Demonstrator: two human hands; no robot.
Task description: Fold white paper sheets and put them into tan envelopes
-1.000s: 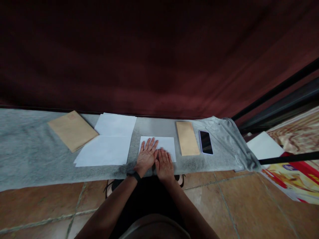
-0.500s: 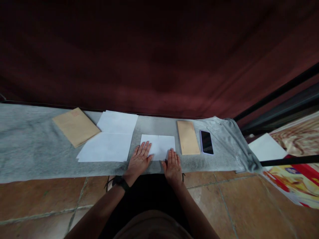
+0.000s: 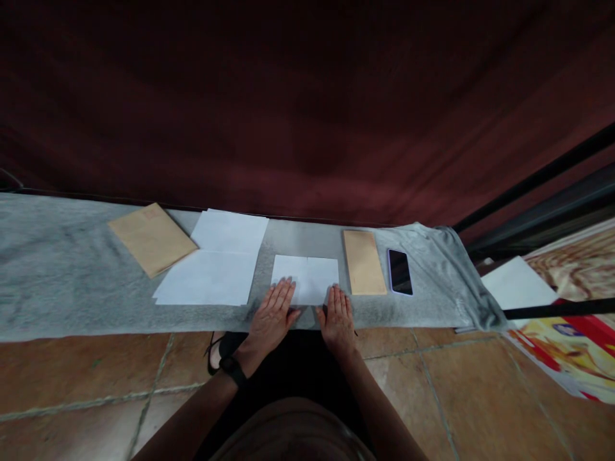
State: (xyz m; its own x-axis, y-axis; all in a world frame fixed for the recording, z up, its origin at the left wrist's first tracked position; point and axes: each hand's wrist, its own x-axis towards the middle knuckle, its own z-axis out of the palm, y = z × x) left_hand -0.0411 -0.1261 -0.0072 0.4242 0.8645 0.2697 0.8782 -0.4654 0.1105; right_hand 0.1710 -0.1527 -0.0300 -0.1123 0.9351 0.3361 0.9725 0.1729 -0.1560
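Nearest, toward the body from the small white sheet [image 3: 314, 278]: forearms converging on it, with a dark wristband [image 3: 232, 369] on the left wrist. At the sheet's near left corner, left hand [image 3: 270, 318] palm down, fingers close together and slanted inward, thumb spread toward the middle. At its near right corner, right hand [image 3: 337, 320] likewise palm down, pointing more nearly straight ahead, thumb out on the inner side. Well apart from each other, flattened, with nothing clasped in either.

Just beyond the palms, the sheet itself, lying flat on the gray cloth [image 3: 302, 238] under both sets of fingertips. Judging by the faint mark midway along its far edge, probably already creased and now laid smooth; impossible to count layers. Outside either envelope, with no writing to be made out.

Left of the sheet, larger white papers [image 3: 216, 275], opened out, creased across, apparently not folded down as small. Just right of it, a brown envelope [image 3: 364, 262], then a phone [image 3: 400, 272]. Farther left, another envelope [image 3: 152, 238], lapping onto the larger papers. Beyond everything, across from the sheet, a dark red curtain [image 3: 288, 128].
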